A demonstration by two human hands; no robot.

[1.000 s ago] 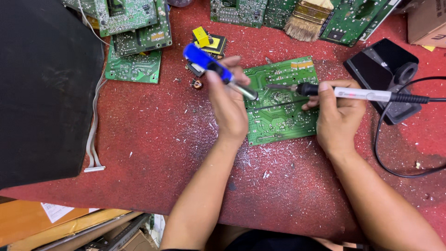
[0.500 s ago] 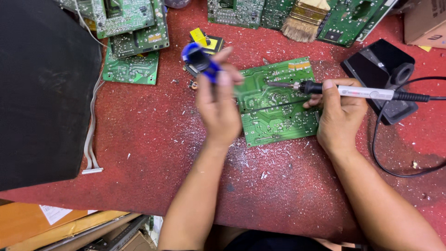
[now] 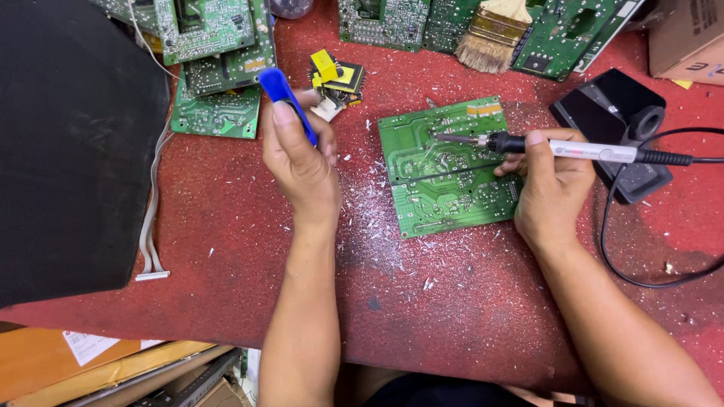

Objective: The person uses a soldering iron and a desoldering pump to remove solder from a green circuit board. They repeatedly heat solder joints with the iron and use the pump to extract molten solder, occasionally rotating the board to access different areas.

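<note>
Evidently light and stiff, the slim white-and-black soldering iron (image 3: pixel 573 149) sits pinched mid-barrel in the right hand (image 3: pixel 554 188), tip over the flat green circuit board (image 3: pixel 445 169), while the left hand (image 3: pixel 302 154) grips a blue-handled tool (image 3: pixel 286 98), probably a desoldering pump.

One green circuit board (image 3: pixel 446 166) lies mid-counter; beyond it at least five more boards (image 3: pixel 215 30) along the far edge, one paintbrush (image 3: pixel 490 34), one soldering iron (image 3: pixel 573 149), one black stand (image 3: pixel 615 128), one blue-handled tool (image 3: pixel 286 98)
</note>
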